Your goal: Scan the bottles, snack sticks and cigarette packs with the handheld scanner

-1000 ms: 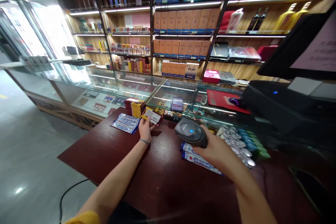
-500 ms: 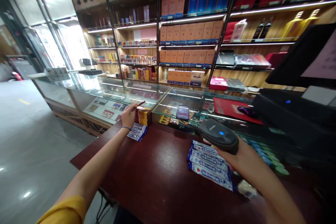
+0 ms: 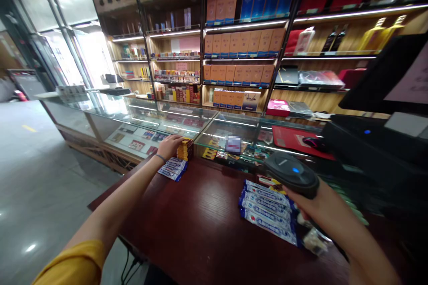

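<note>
My left hand [image 3: 170,145] lies over the top of a stack of yellow-and-brown packets [image 3: 183,150], its fingers stretched out. Its fingertips touch the stack, and anything under the palm is hidden. Just in front of that stack is a group of blue-and-white wrapped bars [image 3: 172,169]. On the right, my right hand [image 3: 314,205] is wrapped round a black barcode scanner [image 3: 290,173] with a blue light on top. Below the scanner, another row of blue-and-white wrapped bars [image 3: 267,211] lies side by side. A red-and-yellow packet [image 3: 269,181] shows partly behind them.
The dark red wooden counter [image 3: 187,231] adjoins glass display cases [image 3: 160,118]. A red mat [image 3: 297,142] carries a mouse [image 3: 311,141]. A black monitor [image 3: 374,75] stands at the right. Small wrapped items [image 3: 314,241] lie beside my right wrist. Shelves of boxes [image 3: 245,42] line the wall.
My left hand has lowered from holding a thin dark packet above the stack to lying on it. My right hand has moved slightly right with the scanner, uncovering the red-and-yellow packet.
</note>
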### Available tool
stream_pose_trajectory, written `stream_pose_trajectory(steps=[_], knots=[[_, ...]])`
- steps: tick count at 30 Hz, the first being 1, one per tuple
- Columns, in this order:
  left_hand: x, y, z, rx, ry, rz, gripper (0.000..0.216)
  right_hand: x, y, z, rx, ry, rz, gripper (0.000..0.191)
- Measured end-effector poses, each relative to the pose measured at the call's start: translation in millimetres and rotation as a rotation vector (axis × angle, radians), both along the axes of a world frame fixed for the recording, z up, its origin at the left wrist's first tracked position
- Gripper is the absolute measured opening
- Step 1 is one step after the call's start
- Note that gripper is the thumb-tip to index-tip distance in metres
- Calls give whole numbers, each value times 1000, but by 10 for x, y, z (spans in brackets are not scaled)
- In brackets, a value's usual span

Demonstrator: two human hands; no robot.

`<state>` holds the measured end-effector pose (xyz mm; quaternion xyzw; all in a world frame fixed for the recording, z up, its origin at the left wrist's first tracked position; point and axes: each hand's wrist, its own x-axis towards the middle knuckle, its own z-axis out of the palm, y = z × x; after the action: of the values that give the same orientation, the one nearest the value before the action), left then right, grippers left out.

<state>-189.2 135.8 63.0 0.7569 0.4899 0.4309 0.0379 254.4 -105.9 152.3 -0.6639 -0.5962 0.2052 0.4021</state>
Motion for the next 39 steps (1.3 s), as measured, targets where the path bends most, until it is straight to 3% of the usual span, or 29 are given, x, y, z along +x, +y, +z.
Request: stream_pose_trajectory(steps=[3, 10, 15, 19, 22, 27, 34, 39], knots=[[12, 72, -29, -32, -52, -39, 17, 1, -3, 4, 26, 17, 10, 45], [-22, 116, -118, 10, 76, -68, 30, 37, 15, -21, 22, 36, -4, 47], [4, 70, -128, 43, 207, -7, 33, 77, 19, -26, 13, 41, -7, 45], [171, -21, -167, 92, 169, 5, 42, 134, 20, -4, -4, 24, 25, 48], [434, -136, -202, 95, 98, -57, 47, 167, 12, 20, -70, 5, 33, 55], [1101, -441, -227, 37, -112, -236, 47, 201, -47, 87, 85, -26, 93, 48], [2212, -1038, -384, -337, -696, -525, 42, 349, -170, 172, 18, 31, 12, 50], [2807, -1343, -665, -366, -606, -706, 44, 484, -244, 175, -1, 146, -51, 46]])
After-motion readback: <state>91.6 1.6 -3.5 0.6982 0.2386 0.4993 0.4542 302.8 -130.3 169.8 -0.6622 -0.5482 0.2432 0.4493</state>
